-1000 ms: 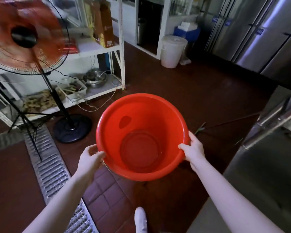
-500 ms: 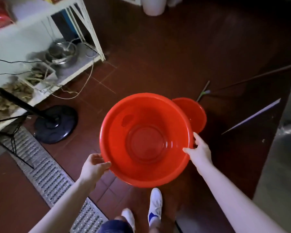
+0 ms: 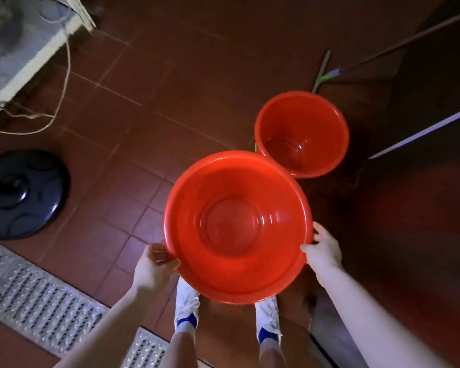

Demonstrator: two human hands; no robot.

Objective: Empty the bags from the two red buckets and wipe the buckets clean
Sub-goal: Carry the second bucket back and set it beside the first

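Nearest the camera, two white shoes [image 3: 187, 301] with blue bands stand on the floor [image 3: 149, 107], which is laid in dark red-brown tiles with pale grout lines. A perforated metal drain grate [image 3: 40, 296] runs across the floor's near left corner, just beside the left shoe.

Above the shoes, a wide red bucket [image 3: 237, 227] is held off the floor, its mouth facing up and its inside bare, with no bag in it. The left hand [image 3: 154, 266] is closed on the rim at the near left, thumb over the edge. The right hand [image 3: 323, 251] grips the rim at the right, thumb on top and fingers underneath.

Just beyond it, a smaller second red bucket [image 3: 302, 134] stands upright on the floor, also with nothing inside; in this view its near rim is overlapped by the held bucket, and I cannot tell whether they touch.

Towards the floor's left edge sits a round black fan base [image 3: 24, 195]. Farther off, at the far left corner, a white shelf unit [image 3: 35, 57] stands blurred, with a pale cord [image 3: 61, 96] trailing from it to the tiles. Behind the second bucket lies a long handle with a green fitting [image 3: 323, 78]. The right side is deep in shadow.

No writing or label can be read anywhere.
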